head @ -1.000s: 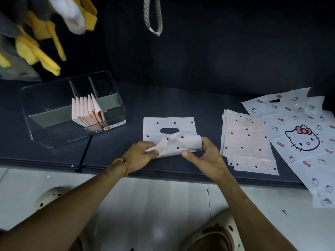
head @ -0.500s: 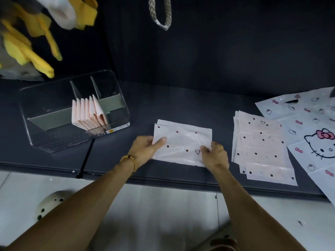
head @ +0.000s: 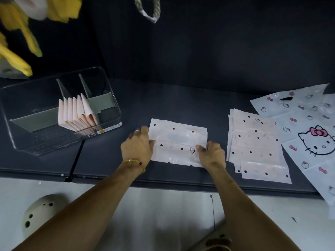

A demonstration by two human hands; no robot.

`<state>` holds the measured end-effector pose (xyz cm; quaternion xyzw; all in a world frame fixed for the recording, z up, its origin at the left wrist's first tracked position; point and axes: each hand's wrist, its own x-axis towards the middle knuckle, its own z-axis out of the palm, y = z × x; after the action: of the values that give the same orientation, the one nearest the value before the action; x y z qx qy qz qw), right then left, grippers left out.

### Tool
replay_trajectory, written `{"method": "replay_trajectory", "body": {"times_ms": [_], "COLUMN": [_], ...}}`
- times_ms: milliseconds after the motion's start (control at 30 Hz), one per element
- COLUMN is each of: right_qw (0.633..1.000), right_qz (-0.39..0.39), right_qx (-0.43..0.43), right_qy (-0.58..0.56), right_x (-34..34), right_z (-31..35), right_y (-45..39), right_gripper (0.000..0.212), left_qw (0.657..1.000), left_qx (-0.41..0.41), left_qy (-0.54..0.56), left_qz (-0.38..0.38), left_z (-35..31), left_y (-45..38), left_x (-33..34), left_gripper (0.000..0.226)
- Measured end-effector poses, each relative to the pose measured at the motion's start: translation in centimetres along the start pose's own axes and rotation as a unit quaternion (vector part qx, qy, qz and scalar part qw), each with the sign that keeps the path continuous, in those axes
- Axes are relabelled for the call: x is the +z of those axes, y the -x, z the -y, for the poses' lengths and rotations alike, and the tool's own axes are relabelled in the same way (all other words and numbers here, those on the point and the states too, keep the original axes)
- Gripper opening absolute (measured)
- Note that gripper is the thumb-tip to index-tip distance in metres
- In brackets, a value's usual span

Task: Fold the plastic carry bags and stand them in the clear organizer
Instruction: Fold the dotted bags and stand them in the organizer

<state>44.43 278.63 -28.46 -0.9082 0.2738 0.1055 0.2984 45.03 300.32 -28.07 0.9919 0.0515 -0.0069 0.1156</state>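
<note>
A white plastic bag with red dots (head: 178, 142) lies folded in half on the dark shelf (head: 181, 102). My left hand (head: 137, 147) holds its left edge, thumb on top. At the bag's right edge my right hand (head: 213, 153) pinches it with curled fingers. The clear organizer (head: 110, 98) stands to the left. Several folded pink bags (head: 78, 115) stand upright in its middle compartment. A stack of flat dotted bags (head: 257, 145) lies to the right of my hands.
Larger white bags with a cat print (head: 308, 138) overlap at the far right and hang over the shelf's front edge. Yellow cloth items (head: 18, 60) hang at the top left, a braided rope loop (head: 150, 9) at the top centre. White floor lies below the shelf.
The bag's lower part has been folded up over the top and laid flat. Both hands have moved out to its side edges.
</note>
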Motion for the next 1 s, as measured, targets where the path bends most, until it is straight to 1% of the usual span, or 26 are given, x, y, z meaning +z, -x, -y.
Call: {"method": "replay_trajectory", "body": {"times_ms": [33, 67, 100, 133, 167, 200, 267, 300, 367, 400, 433, 500, 533, 567, 600, 667, 700, 733, 800, 867, 1000], "right_qw": [1.0, 1.0, 1.0, 1.0, 1.0, 1.0, 1.0, 1.0, 0.996, 0.989, 0.977, 0.936, 0.917, 0.904, 0.902, 0.912, 0.913, 0.906, 0.881, 0.863, 0.854], "right_qz": [-0.003, -0.007, -0.009, -0.008, -0.003, 0.001, -0.006, -0.022, -0.087, -0.132, -0.17, -0.206, -0.193, -0.154, -0.091, 0.007, 0.024, 0.026, 0.031, 0.044, 0.065], "right_qx": [-0.001, -0.004, -0.006, -0.008, -0.01, -0.012, -0.018, -0.018, -0.026, -0.05, -0.102, -0.246, -0.31, -0.359, -0.381, -0.374, -0.37, -0.38, -0.409, -0.418, -0.406], "right_qy": [0.0, 0.001, 0.002, 0.003, 0.003, 0.001, -0.007, -0.01, 0.005, 0.038, 0.08, 0.141, 0.16, 0.174, 0.183, 0.169, 0.17, 0.186, 0.237, 0.28, 0.318], "right_x": [0.1, 0.2, 0.2, 0.3, 0.2, 0.2, -0.1, -0.2, -0.7, -0.7, -0.7, 0.5, 1.5, 2.8, 4.0, 5.6, 5.7, 5.5, 4.3, 2.6, -0.5], "right_z": [0.0, -0.1, -0.1, -0.2, -0.2, -0.3, -0.5, -0.7, -1.1, -1.3, -1.3, -0.4, 0.4, 1.2, 1.9, 2.3, 1.8, 1.0, -0.9, -2.8, -6.2], "right_y": [0.1, 0.1, 0.1, 0.0, 0.0, -0.2, -0.2, -0.1, 0.6, 1.0, 1.6, 3.0, 3.7, 4.4, 5.1, 5.6, 5.3, 4.8, 3.7, 2.5, 1.0], "right_gripper": [0.026, 0.026, 0.026, 0.026, 0.026, 0.026, 0.024, 0.022, 0.018, 0.019, 0.021, 0.027, 0.033, 0.041, 0.049, 0.058, 0.058, 0.058, 0.056, 0.057, 0.055], "left_qw": [0.996, 0.982, 0.964, 0.951, 0.948, 0.952, 0.957, 0.957, 0.957, 0.958, 0.958, 0.96, 0.96, 0.959, 0.959, 0.958, 0.958, 0.958, 0.957, 0.956, 0.955], "left_qx": [0.086, 0.181, 0.264, 0.309, 0.314, 0.298, 0.275, 0.272, 0.271, 0.269, 0.268, 0.262, 0.262, 0.263, 0.265, 0.267, 0.267, 0.267, 0.27, 0.272, 0.276], "left_qy": [-0.011, -0.005, 0.007, 0.01, 0.002, -0.011, -0.045, -0.06, -0.061, -0.06, -0.06, -0.06, -0.061, -0.063, -0.065, -0.069, -0.07, -0.069, -0.07, -0.069, -0.064], "left_qz": [-0.034, -0.052, -0.043, -0.005, 0.042, 0.073, 0.081, 0.084, 0.084, 0.083, 0.081, 0.079, 0.08, 0.08, 0.079, 0.081, 0.08, 0.08, 0.082, 0.081, 0.085], "left_z": [-0.1, -0.1, -0.1, 0.0, 0.2, 0.4, 0.8, 0.8, 0.7, 0.7, 0.6, 0.6, 0.6, 0.6, 0.6, 0.7, 0.7, 0.7, 0.8, 0.8, 0.8], "left_y": [0.5, 1.0, 1.5, 2.0, 2.3, 2.5, 2.6, 2.7, 2.6, 2.6, 2.6, 2.6, 2.7, 2.7, 2.6, 2.7, 2.7, 2.6, 2.6, 2.6, 2.5], "left_x": [0.3, 0.8, 1.4, 2.0, 2.5, 3.0, 3.6, 3.8, 3.8, 3.8, 3.9, 4.0, 4.0, 4.1, 4.1, 4.0, 4.0, 4.0, 3.8, 3.7, 3.6], "left_gripper": [0.036, 0.039, 0.041, 0.045, 0.049, 0.052, 0.056, 0.058, 0.06, 0.06, 0.061, 0.062, 0.062, 0.063, 0.063, 0.062, 0.062, 0.062, 0.063, 0.062, 0.058]}}
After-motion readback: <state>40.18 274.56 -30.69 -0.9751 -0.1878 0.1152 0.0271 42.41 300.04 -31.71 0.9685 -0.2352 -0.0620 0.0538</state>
